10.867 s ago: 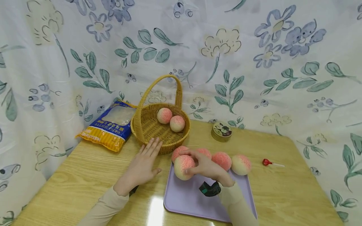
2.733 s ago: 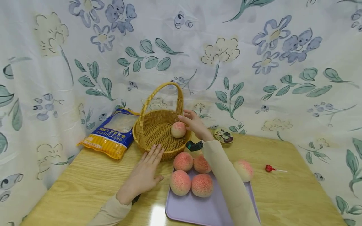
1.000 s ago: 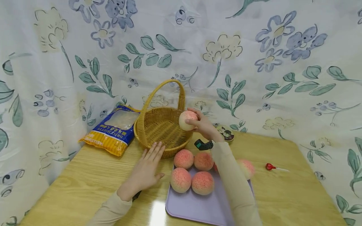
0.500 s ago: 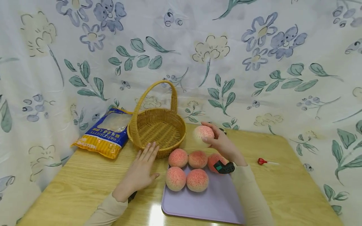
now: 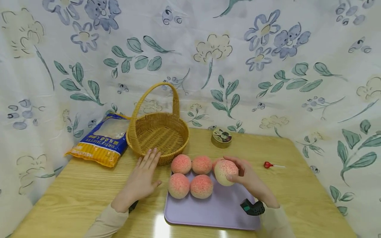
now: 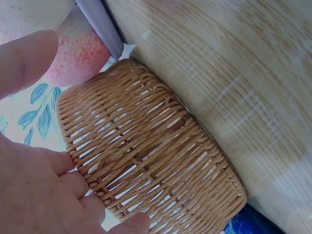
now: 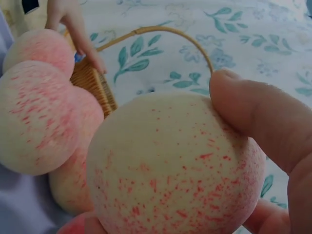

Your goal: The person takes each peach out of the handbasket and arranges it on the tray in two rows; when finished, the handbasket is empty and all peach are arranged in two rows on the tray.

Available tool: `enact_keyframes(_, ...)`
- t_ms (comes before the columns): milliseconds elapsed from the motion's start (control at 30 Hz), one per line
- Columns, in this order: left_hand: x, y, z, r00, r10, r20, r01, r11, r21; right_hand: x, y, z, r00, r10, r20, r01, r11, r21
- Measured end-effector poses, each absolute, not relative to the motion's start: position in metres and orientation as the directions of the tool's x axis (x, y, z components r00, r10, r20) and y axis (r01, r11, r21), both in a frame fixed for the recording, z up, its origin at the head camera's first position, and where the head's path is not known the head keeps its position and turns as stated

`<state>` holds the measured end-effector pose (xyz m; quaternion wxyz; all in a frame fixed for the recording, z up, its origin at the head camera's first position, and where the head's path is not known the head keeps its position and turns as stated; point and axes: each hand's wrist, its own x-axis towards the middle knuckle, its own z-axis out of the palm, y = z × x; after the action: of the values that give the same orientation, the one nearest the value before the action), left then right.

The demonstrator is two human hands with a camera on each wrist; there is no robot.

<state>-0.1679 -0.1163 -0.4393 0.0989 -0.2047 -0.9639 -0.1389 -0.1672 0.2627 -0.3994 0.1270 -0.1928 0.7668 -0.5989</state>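
My right hand (image 5: 250,181) holds a pink-and-cream peach (image 5: 225,173) over the right part of a lilac tray (image 5: 211,211). In the right wrist view the thumb lies along one side of this peach (image 7: 170,170), fingers partly hidden beneath. Two peaches form a front row, left (image 5: 178,185) and right (image 5: 201,186). Behind them sit more, including one (image 5: 181,164) by the basket; another is partly covered by the held peach. My left hand (image 5: 140,181) rests with straight fingers at the front rim of a wicker basket (image 5: 163,135), whose woven floor shows. Its fingertips touch the wicker wall (image 6: 141,151).
A blue-and-yellow pasta bag (image 5: 101,142) lies left of the basket. A round tin (image 5: 221,137) stands behind the tray, and a red lollipop (image 5: 268,164) lies to its right. A floral curtain (image 5: 190,66) hangs behind the wooden table (image 5: 297,198).
My right hand has lifted the last peach out of the basket and carried it right and nearer, over the tray. More peaches now sit in the tray. My left hand stays at the basket rim.
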Motion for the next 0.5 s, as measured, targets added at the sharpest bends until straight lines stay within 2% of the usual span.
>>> enact_keyframes(267, -0.168, -0.118, -0.44, -0.896, 0.373, 0.24, 0.425, 0.876, 0.229, -0.16, 0.269, -0.411, -0.87, -0.494, -0.009, -0.122, 0.233, -0.965)
enact_keyframes(500, -0.169, -0.116, -0.44, -0.896, 0.372, 0.24, 0.426, 0.873, 0.236, -0.161, 0.27, -0.418, -0.869, -0.495, 0.025, -0.172, 0.254, -0.952)
